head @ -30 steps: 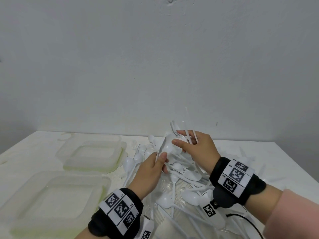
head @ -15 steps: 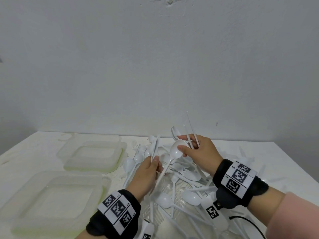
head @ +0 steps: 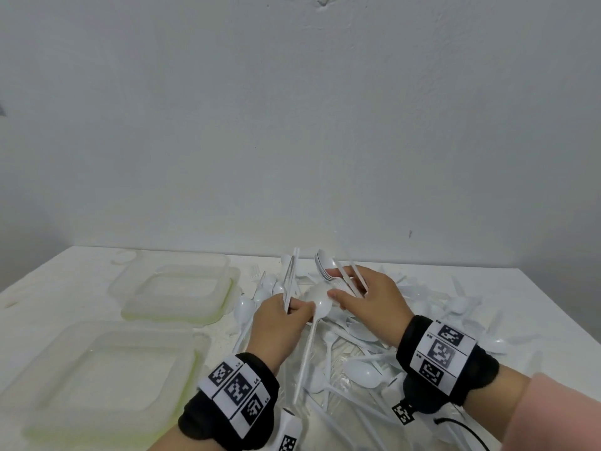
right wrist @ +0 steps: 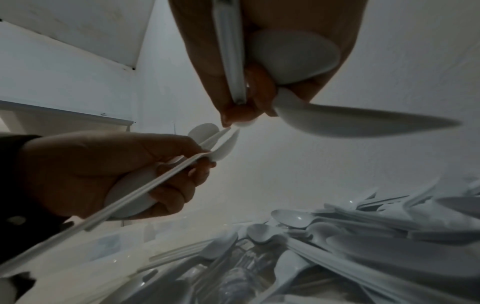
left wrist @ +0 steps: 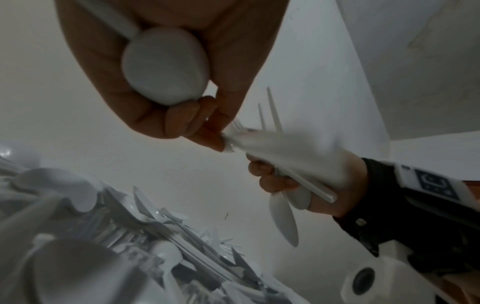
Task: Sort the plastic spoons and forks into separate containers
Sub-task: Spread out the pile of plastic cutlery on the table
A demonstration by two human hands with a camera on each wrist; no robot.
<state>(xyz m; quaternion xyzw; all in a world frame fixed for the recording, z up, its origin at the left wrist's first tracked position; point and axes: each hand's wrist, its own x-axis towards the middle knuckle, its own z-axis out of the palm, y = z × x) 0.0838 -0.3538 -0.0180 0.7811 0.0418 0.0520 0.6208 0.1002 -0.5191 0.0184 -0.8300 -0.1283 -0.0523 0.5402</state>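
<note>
My left hand [head: 276, 323] gripped spoon [head: 320, 302]; my right hand [head: 367, 301] clutched cutlery bundle [head: 328, 266] at pile's [head: 367, 369] 12 o'clock.

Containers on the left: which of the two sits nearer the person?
The larger-looking container at the lower left, beside the left hand's wristband. The other container lies farther back, toward the wall. Neither visibly holds cutlery yet.
</note>
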